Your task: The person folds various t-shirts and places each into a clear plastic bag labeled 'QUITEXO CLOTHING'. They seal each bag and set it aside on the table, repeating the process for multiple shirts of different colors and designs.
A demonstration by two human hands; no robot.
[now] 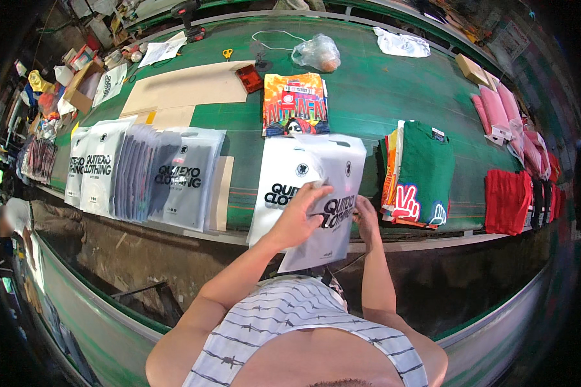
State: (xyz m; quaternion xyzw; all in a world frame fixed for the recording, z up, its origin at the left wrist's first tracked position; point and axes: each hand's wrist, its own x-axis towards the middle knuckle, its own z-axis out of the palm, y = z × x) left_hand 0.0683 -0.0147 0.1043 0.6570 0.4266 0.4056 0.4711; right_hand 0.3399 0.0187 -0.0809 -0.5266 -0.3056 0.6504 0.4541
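Note:
A frosted plastic garment bag (343,168) with black print, tilted, is in front of me and hangs over the table's near edge. My left hand (301,216) rests on its face near the left side, fingers spread and thumb apart. At the bag's right edge, my right hand (366,218) closes with bent fingers on the plastic. Another white garment bag (274,166) lies under it to the left. Just beyond the bags is a folded orange printed shirt (295,97). To the right lies a pile topped by a folded green shirt (426,164).
Filled garment bags (190,174) stand overlapped in a row at left. Red folded garments (507,200) and pink bundles (497,109) lie at right. Farther back are a cardboard sheet (187,90), yellow scissors (227,53), a clear plastic bag (317,53) and a drill (187,19).

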